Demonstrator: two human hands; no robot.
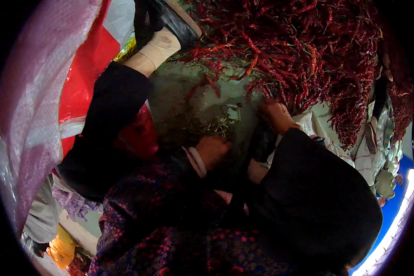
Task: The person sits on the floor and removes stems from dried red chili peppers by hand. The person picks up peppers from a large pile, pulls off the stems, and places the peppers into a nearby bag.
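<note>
My left hand (212, 151), with a pale band (197, 161) at the wrist, is held low between my legs. Its fingers look curled, but shade and blur hide whether anything is in them. Farther forward, my right hand (275, 115) reaches out of a black sleeve to the near edge of a large heap of dried red chili peppers (289, 58). Its fingertips are blurred against the chilies, so a grip cannot be made out. A few loose chilies (212, 84) lie apart from the heap. Between the hands and the heap is a small scatter of pale stems (215, 127).
My left leg stretches forward to a black shoe (179, 24) beside the heap. A red, white and purple woven sack (81, 79) rises at the left. White sacking (314, 126) lies at the right, below the chilies. A yellow-orange bag (62, 246) sits at the lower left.
</note>
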